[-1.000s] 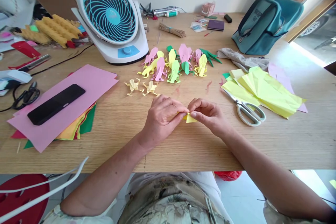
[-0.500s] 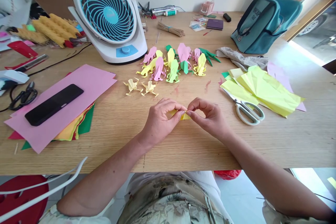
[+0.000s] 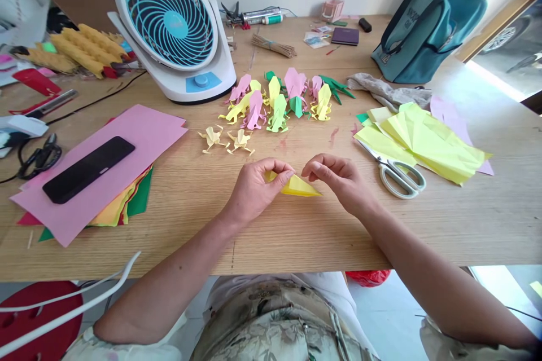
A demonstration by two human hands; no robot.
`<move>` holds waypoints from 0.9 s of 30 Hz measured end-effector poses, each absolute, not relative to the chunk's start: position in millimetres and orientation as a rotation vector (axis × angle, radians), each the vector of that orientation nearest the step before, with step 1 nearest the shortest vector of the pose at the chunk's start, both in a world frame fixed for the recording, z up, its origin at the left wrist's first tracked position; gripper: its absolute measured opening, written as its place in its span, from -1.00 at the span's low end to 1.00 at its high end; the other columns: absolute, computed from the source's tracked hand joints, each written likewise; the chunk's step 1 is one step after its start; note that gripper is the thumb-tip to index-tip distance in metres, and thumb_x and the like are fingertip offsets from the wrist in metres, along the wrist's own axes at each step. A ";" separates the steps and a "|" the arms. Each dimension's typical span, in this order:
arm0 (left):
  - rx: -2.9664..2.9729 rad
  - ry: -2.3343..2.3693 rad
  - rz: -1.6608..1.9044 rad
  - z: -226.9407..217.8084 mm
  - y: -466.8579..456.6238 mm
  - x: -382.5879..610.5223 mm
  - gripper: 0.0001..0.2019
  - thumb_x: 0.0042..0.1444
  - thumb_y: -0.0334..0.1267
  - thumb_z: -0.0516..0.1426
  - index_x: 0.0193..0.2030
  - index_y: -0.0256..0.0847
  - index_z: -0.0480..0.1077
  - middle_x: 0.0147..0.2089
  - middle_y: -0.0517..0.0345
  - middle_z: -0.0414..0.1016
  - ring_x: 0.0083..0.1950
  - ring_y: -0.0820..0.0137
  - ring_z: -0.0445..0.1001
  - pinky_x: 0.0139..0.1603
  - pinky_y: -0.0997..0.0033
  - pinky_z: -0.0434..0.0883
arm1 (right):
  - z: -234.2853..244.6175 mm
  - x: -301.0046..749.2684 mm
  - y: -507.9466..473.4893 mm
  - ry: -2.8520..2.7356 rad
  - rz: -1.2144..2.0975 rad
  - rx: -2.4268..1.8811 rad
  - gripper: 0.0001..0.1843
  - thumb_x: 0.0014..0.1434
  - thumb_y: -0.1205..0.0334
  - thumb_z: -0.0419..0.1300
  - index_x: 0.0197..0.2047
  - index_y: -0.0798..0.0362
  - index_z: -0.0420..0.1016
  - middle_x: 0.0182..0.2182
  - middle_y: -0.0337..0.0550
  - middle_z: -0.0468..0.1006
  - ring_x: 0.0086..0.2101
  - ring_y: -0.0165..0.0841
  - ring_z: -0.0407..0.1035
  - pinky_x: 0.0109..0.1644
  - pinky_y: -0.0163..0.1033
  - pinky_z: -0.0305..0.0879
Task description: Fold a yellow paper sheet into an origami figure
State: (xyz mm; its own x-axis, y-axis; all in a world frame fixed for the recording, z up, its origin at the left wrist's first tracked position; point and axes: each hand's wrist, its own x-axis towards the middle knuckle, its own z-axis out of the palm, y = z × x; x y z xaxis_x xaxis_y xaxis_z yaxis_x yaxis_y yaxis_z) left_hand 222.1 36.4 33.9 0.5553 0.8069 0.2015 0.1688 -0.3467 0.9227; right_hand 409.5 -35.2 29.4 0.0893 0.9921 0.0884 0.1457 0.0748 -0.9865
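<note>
My left hand (image 3: 256, 186) pinches a small folded yellow paper (image 3: 297, 186) by its left end, just above the wooden table (image 3: 296, 237). The paper's pointed tip reaches right, under the curled fingers of my right hand (image 3: 339, 177). Whether those fingers touch the paper I cannot tell. Two small cream origami frogs (image 3: 226, 139) lie just beyond my left hand. Further back sits a cluster of pink, yellow and green origami frogs (image 3: 282, 101).
White-handled scissors (image 3: 398, 172) and cut yellow sheets (image 3: 423, 141) lie at the right. At the left, a black phone (image 3: 88, 168) rests on a stack of coloured paper (image 3: 105, 175). A desk fan (image 3: 175, 25) and a teal bag (image 3: 423, 34) stand behind.
The yellow paper was pinched small between both hands. Now it shows as a longer pointed shape held by my left hand, and my right fingers have lifted slightly off it.
</note>
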 end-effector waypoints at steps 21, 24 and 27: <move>2.028 0.829 0.676 32.3 33.5 224.0 -0.88 0.15 -0.30 0.19 -0.38 -0.20 0.53 -0.36 0.22 0.60 -0.28 0.41 0.53 -0.17 0.45 0.40 | 23.6 401.4 -40.4 -1.452 1.046 -1.532 -0.75 0.12 0.07 0.30 -0.42 0.09 0.55 -0.58 -0.29 0.44 -0.54 -0.48 0.21 -0.48 -0.32 0.09; 2.079 0.824 0.634 29.8 34.4 223.7 -0.90 0.13 -0.31 0.20 -0.39 -0.19 0.51 -0.37 0.23 0.59 -0.30 0.41 0.52 -0.21 0.45 0.38 | 17.0 400.3 -39.9 -1.562 0.910 -1.582 -0.79 0.16 0.14 0.25 -0.44 0.07 0.53 -0.58 -0.30 0.45 -0.54 -0.48 0.22 -0.46 -0.32 0.11; 2.186 0.813 0.584 23.8 37.2 223.5 -0.92 0.14 -0.34 0.20 -0.38 -0.18 0.50 -0.35 0.22 0.59 -0.28 0.40 0.51 -0.21 0.42 0.36 | 11.7 399.7 -39.9 -1.646 0.802 -1.597 -0.84 0.15 0.20 0.25 -0.43 0.06 0.54 -0.54 -0.28 0.48 -0.51 -0.46 0.26 -0.43 -0.31 0.14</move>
State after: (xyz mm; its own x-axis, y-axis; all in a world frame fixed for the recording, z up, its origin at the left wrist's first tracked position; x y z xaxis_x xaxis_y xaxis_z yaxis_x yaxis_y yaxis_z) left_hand 223.5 37.2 23.8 0.6983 0.6984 0.1571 0.3716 -0.5412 0.7543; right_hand 399.7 -39.9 11.7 0.0022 0.9981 0.0611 0.5665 0.0492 -0.8226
